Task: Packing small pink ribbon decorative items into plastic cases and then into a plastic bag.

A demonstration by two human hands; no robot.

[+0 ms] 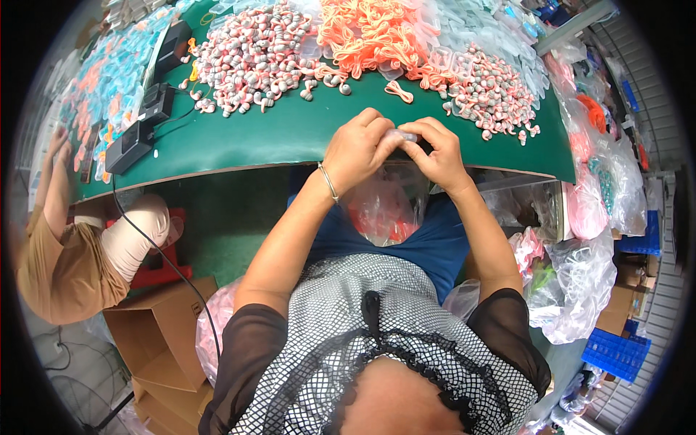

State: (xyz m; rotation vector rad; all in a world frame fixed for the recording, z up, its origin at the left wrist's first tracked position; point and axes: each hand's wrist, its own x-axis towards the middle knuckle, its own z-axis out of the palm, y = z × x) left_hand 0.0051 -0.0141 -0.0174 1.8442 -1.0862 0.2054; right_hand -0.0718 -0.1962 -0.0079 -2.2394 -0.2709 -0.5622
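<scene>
My left hand [357,148], with a bangle at its wrist, and my right hand [442,154] meet just above the table's near edge. Both are closed, thumbs and fingers pinching a small translucent plastic piece [403,135] between them. Fingers cover much of it, so its exact shape cannot be made out. Beyond my hands lies a small bundled orange cord [398,91], apart from the large heap of orange cords [370,36]. Heaps of grey-and-pink earplugs lie on both sides, a larger left pile [250,58] and a smaller right pile [493,94].
Clear plastic cases [478,29] pile up behind on the green table [254,145]. Black boxes [130,145] with a cable stand at left, near a co-worker's arm [54,181]. A clear bag [384,210] hangs at my lap. Cardboard boxes [163,333] sit lower left, bagged goods [580,283] right.
</scene>
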